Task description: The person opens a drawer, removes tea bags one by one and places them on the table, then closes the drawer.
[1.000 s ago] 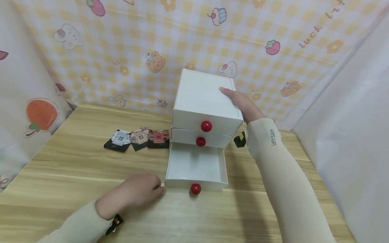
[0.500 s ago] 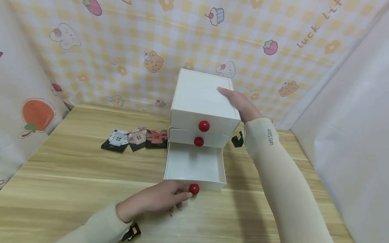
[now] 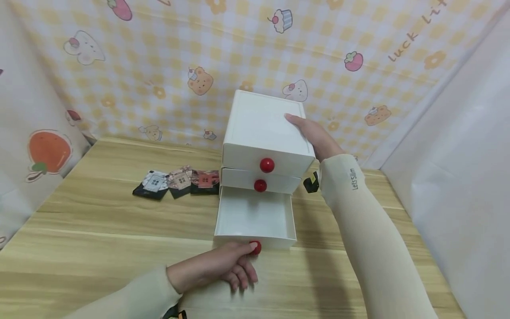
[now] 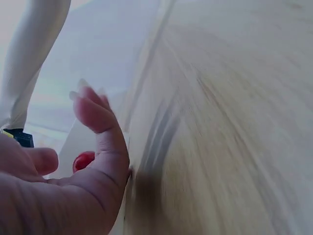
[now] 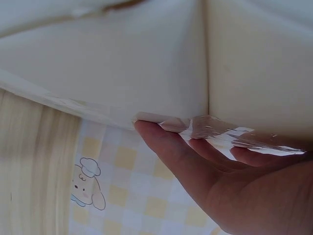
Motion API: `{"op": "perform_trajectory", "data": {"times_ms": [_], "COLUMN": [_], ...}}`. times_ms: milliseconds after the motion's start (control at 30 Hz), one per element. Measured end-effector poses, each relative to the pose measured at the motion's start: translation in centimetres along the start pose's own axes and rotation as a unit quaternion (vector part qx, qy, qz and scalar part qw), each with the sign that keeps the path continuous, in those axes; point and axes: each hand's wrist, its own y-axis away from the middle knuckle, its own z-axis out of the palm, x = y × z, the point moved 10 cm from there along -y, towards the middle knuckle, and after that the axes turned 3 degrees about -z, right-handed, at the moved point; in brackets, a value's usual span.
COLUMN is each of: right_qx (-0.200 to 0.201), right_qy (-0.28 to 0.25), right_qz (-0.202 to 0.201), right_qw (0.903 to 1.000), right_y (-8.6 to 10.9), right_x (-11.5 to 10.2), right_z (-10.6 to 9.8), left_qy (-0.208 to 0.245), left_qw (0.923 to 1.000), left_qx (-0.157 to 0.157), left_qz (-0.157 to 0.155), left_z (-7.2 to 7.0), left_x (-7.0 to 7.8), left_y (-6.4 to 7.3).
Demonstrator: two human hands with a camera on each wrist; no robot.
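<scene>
A white drawer cabinet with red round knobs stands on the table. Its bottom drawer is pulled out, and nothing lies inside. At that drawer's front, the thumb of my left hand presses against the red knob; the other fingers hang loosely below. In the left wrist view the knob is partly hidden behind the hand. My right hand rests against the cabinet's upper right side, one digit on top. The right wrist view shows its nearly straight fingers touching the cabinet wall.
Three small flat packets, one grey-white, one pinkish and one red, lie on the wooden table left of the cabinet. A yellow checked cloth hangs behind, and white sheeting stands at the right.
My left hand has moved right from beside the drawer's corner to its red knob and turned, bringing the thumb onto it. My right hand and the drawer stay where they were.
</scene>
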Motion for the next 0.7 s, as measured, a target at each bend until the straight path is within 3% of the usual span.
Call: {"op": "perform_trajectory", "data": {"times_ms": [167,367,700], "right_qx": [0.002,0.008,0.009], "right_qy": [0.001,0.004,0.006], "right_qz": [0.0,0.003,0.005], "right_qw": [1.0,1.0,0.9999], "right_y": [0.0,0.0,-0.4], "right_x": [0.0,0.2,0.3], "right_z": [0.0,-0.2,-0.3], "left_qy": [0.063,0.121,0.131], "left_qw": [0.998,0.9919,0.9888], "left_qx": [-0.001,0.008,0.037], "left_qz": [0.005,0.038,0.061], "left_z": [0.3,0.7,0.3], "left_x": [-0.1,0.0,0.3], "left_y": [-0.4,-1.0,-1.7]}}
